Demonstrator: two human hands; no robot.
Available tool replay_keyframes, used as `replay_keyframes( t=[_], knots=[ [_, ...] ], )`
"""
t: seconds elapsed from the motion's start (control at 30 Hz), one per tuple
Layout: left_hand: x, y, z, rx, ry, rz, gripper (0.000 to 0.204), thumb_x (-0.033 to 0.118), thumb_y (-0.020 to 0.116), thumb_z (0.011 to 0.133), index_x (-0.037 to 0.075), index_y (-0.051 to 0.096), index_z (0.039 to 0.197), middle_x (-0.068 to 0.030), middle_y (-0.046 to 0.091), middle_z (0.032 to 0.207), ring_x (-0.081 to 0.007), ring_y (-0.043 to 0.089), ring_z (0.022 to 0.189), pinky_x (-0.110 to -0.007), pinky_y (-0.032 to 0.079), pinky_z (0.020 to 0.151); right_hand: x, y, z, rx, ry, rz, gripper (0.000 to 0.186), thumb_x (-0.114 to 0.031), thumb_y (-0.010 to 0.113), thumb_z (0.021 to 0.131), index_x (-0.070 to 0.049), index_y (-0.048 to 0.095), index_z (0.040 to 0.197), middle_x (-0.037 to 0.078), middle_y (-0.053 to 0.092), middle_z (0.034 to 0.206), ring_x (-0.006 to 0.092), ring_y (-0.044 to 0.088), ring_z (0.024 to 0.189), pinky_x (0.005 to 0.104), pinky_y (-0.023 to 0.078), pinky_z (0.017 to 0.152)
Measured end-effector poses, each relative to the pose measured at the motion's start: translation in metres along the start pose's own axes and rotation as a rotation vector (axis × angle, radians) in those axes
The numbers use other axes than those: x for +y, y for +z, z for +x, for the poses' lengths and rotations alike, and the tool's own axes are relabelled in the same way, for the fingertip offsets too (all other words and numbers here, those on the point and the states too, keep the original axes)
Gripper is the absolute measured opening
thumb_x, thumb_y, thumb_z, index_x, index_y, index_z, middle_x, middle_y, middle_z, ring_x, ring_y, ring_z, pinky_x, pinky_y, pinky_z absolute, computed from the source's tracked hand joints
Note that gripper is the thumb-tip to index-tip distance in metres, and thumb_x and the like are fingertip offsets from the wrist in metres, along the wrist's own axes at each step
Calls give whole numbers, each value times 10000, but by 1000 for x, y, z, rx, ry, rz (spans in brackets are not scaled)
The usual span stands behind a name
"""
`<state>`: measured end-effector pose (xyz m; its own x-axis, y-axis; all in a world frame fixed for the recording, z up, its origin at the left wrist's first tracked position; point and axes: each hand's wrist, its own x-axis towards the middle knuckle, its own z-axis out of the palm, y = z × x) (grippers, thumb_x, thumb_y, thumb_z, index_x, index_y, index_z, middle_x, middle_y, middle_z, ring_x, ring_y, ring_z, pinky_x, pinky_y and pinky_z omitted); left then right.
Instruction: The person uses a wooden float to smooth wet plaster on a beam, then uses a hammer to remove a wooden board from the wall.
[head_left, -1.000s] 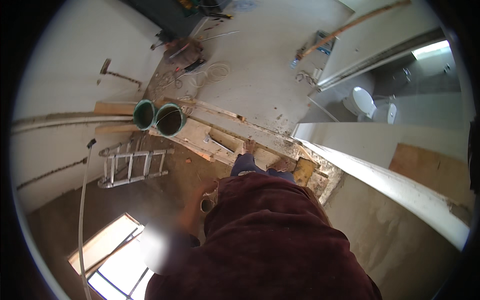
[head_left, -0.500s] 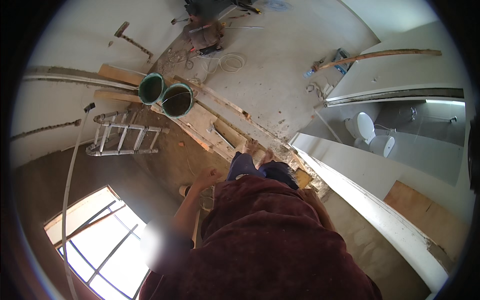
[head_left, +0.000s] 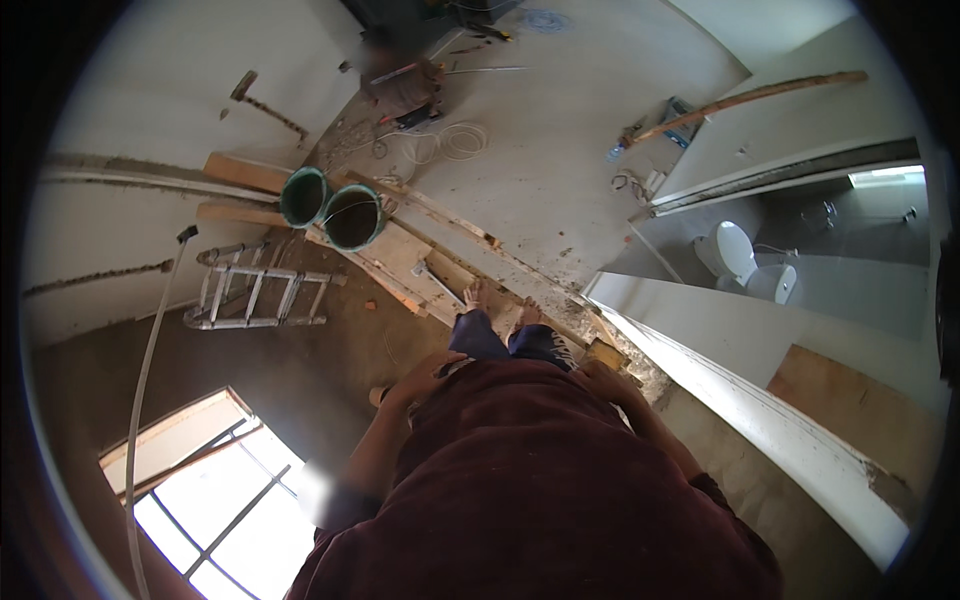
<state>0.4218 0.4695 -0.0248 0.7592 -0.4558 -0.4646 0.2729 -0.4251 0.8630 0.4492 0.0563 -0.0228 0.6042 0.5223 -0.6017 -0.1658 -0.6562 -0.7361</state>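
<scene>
My left hand (head_left: 428, 374) is at the left side of my waist, against the hem of my dark red shirt (head_left: 510, 460) and the top of my blue trousers (head_left: 480, 338). On the other side my right hand (head_left: 600, 384) rests against my hip by the shirt's edge. The fingers of both are partly hidden by cloth, so I cannot make out a grip. My bare feet stand on a raised wooden plank (head_left: 400, 250). A hammer-like tool (head_left: 440, 283) with a light handle lies on it, beyond my feet. Two green buckets (head_left: 353, 218) stand at its far end.
A folded metal ladder (head_left: 265, 290) leans at the left, below the plank's level. Another person (head_left: 405, 90) crouches at the far wall near coiled white cable (head_left: 460, 142). A barred window (head_left: 215, 500) is at lower left; a white toilet (head_left: 735, 250) is beyond the wall at right.
My left hand has moved in from the open air on the left to my waist. My right hand has come up into view at my right hip.
</scene>
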Motion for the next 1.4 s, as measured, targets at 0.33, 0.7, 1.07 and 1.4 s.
replay_keyframes(
  t=[0.33,0.7,1.07,1.4],
  knots=[
    [25,28,131,-179,6,49,466,301,603,899,56,576,1295,-141,627,1239,-302,577,1173,-392,390,1055,-51,-32,-1,90,115,0,485,-462,514,887,-2,658,947,227,671,936,379,647,892,482,482,792],
    [42,-13,173,-448,52,148,436,297,606,895,52,598,1255,-142,637,1214,-306,591,1142,-401,410,1024,-48,42,69,369,221,-193,381,-341,548,860,-77,650,1115,210,636,1150,407,588,1119,518,491,884],
    [53,-61,215,-575,58,261,407,293,609,891,48,620,1216,-143,648,1189,-310,605,1111,-410,431,993,-277,-98,-35,947,-576,239,346,-324,606,920,-46,657,1120,143,641,958,277,612,898,390,483,826],
    [76,-73,229,-601,71,287,383,289,612,887,44,640,1180,-144,657,1166,-314,618,1083,-418,449,965,-453,-131,-190,565,-1435,-312,451,-469,581,938,-21,620,951,127,658,891,221,615,632,385,490,663]
  ],
)
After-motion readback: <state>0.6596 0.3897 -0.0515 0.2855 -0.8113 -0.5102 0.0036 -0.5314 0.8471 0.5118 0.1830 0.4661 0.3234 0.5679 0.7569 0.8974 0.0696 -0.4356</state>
